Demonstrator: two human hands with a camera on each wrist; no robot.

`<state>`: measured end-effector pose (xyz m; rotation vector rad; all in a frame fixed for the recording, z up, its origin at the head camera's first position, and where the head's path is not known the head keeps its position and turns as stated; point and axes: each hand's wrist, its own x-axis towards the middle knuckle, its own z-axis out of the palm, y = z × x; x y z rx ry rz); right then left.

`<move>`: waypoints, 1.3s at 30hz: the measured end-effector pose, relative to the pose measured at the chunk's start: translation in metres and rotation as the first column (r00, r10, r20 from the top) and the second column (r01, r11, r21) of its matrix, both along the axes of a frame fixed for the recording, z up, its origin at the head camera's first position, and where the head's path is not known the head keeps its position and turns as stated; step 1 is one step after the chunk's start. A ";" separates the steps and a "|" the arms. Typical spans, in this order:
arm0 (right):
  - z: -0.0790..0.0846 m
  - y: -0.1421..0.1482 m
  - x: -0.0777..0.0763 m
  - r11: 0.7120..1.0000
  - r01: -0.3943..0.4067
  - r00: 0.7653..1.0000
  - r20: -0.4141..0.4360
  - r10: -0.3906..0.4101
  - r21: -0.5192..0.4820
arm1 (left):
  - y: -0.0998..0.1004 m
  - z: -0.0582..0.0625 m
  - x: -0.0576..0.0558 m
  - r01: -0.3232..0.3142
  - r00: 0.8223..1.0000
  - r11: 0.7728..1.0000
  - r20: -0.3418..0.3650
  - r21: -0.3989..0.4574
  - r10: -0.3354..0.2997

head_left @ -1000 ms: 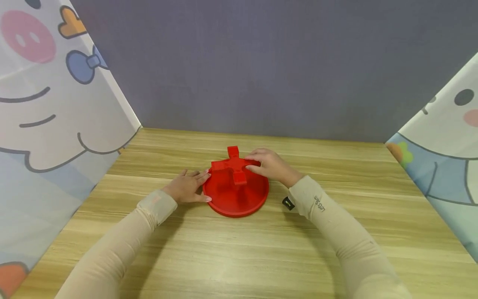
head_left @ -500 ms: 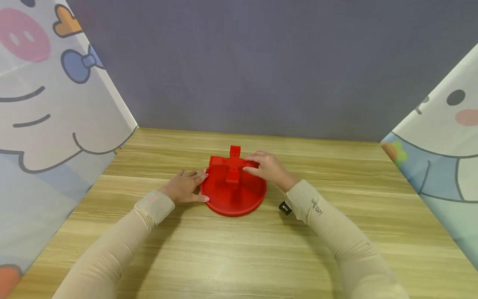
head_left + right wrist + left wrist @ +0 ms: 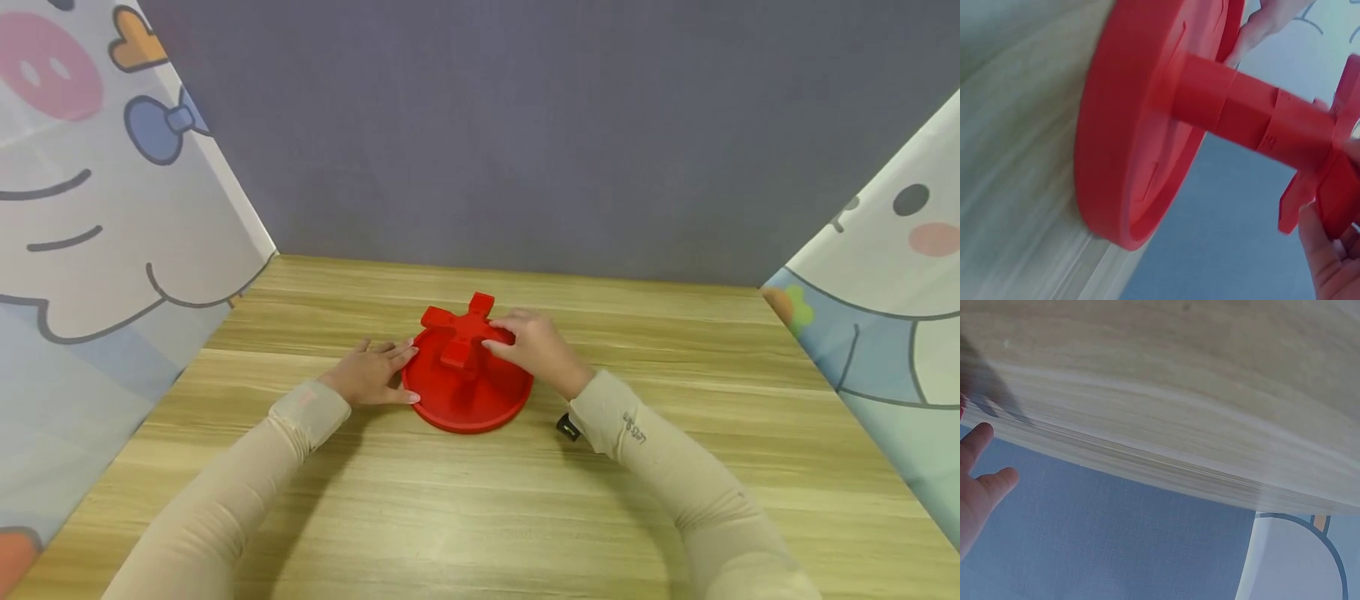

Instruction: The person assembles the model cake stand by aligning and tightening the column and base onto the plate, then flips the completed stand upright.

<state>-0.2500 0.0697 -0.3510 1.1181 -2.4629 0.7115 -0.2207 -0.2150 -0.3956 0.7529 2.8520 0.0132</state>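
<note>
A red round base [image 3: 468, 410] lies flat on the table, with a short red post [image 3: 1244, 109] rising from its middle. On the post sits a red cross-shaped top [image 3: 469, 327] with stubby block-ended arms. My right hand [image 3: 538, 350] pinches the cross's right arm between thumb and fingers; that arm is mostly hidden by the hand. At the base's left rim my left hand [image 3: 372, 375] rests with fingers spread, their tips touching the edge. Only some fingers of the left hand [image 3: 979, 487] show in the left wrist view.
Beneath the right cuff is a small black piece [image 3: 568, 427]. The wood-grain table [image 3: 420, 517] ends at a grey panel [image 3: 480, 142] behind. Cartoon-printed cloths [image 3: 112, 275] stand along both sides.
The cross-shaped top has turned clockwise as seen from above, its near arm swinging left and its far arm right. My right hand has come slightly nearer with it; the left hand stays at the rim.
</note>
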 end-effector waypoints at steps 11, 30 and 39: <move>0.005 -0.013 0.022 0.982 0.185 0.982 0.032 -0.187 0.041 | 0.001 0.000 -0.002 0.005 1.000 1.000 -0.001 0.010 -0.005; 0.064 -0.006 -0.017 0.954 -0.085 0.981 0.191 0.030 0.289 | 0.003 0.002 -0.002 -0.006 1.000 1.000 0.022 -0.006 0.006; 0.056 -0.012 -0.038 0.886 -0.190 0.959 0.274 0.075 0.422 | 0.002 0.000 -0.001 -0.010 1.000 1.000 0.024 0.004 0.010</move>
